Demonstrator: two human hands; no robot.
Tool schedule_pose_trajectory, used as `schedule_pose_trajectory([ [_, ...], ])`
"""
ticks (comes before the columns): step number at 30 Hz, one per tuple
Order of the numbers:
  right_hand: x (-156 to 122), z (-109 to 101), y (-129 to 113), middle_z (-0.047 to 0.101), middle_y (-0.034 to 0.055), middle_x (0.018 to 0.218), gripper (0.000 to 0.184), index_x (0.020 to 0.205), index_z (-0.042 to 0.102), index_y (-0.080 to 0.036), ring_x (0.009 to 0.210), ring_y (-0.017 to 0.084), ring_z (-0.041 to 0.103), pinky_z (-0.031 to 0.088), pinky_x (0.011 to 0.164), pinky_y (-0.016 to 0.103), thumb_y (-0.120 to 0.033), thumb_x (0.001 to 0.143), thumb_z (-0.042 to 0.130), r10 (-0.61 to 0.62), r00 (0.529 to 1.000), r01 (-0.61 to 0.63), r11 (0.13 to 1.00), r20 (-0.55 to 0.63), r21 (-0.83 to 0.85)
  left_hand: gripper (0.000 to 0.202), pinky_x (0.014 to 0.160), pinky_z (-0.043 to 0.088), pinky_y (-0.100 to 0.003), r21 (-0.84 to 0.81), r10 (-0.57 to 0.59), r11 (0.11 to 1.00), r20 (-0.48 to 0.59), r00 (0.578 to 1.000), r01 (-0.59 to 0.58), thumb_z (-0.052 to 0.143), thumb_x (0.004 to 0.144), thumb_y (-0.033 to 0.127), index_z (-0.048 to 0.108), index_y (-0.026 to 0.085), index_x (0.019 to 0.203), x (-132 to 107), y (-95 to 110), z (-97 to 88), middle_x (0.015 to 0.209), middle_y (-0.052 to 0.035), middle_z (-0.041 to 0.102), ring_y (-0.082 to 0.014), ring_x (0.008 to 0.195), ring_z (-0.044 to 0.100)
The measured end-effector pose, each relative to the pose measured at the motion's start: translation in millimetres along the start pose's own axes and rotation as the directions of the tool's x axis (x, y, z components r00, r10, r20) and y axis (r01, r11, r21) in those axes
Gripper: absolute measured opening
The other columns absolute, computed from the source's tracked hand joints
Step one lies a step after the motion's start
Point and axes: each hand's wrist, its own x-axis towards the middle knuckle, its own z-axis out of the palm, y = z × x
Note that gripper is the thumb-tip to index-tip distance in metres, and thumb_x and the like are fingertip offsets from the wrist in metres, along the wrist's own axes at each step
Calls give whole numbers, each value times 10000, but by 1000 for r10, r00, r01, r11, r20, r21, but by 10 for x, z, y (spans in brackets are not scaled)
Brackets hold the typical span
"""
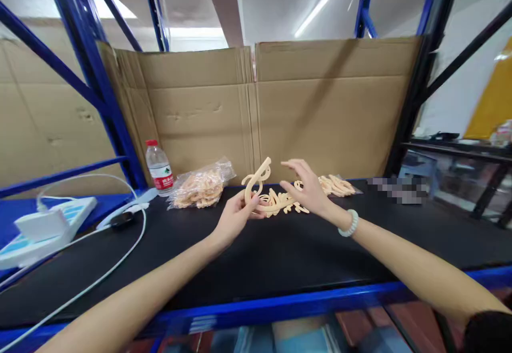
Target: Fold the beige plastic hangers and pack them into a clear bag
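Observation:
My left hand (235, 215) pinches a cream-coloured curly cut-out piece (256, 178) and holds it upright above the black mat (240, 257). My right hand (306, 186) hovers just right of it with fingers spread and holding nothing, a white bead bracelet (349, 224) on its wrist. Under both hands lies a loose pile of similar cream pieces (280, 202). More of them lie behind the right hand (336, 185).
A clear plastic bag of the same pieces (201, 186) lies at the back left beside a water bottle (159, 167). A white device (44, 227) with white cables (120, 246) sits at the far left. Cardboard sheets (320, 102) wall the back between blue rack posts (96, 75).

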Motion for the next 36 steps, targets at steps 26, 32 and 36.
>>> schedule_pose_trajectory([
  [26, -206, 217, 210, 640, 12, 677, 280, 772, 640, -123, 533, 74, 563, 458, 468, 183, -318, 641, 793, 342, 688, -722, 412, 640, 556, 441, 515, 500, -273, -44, -380, 900, 405, 831, 433, 607, 781, 494, 590, 136, 1039, 20, -105, -64, 853, -110, 677, -170, 584, 635],
  [32, -256, 275, 63, 629, 17, 646, 305, 741, 639, -122, 542, 98, 560, 435, 449, 196, -364, 630, 785, 272, 697, -691, 502, 663, 521, 402, 377, 409, -200, -3, -330, 923, 507, 796, 384, 617, 781, 506, 592, 115, 869, 6, -245, -50, 541, -2, 567, -107, 387, 537],
  [36, -266, 271, -7, 602, -4, 626, 270, 694, 632, -129, 488, 75, 490, 391, 452, 211, -357, 647, 768, 210, 758, -603, 585, 618, 541, 412, 358, 401, -200, -2, -281, 938, 583, 762, 347, 559, 818, 530, 562, 119, 807, 3, -325, -75, 516, 4, 550, -108, 369, 530],
])
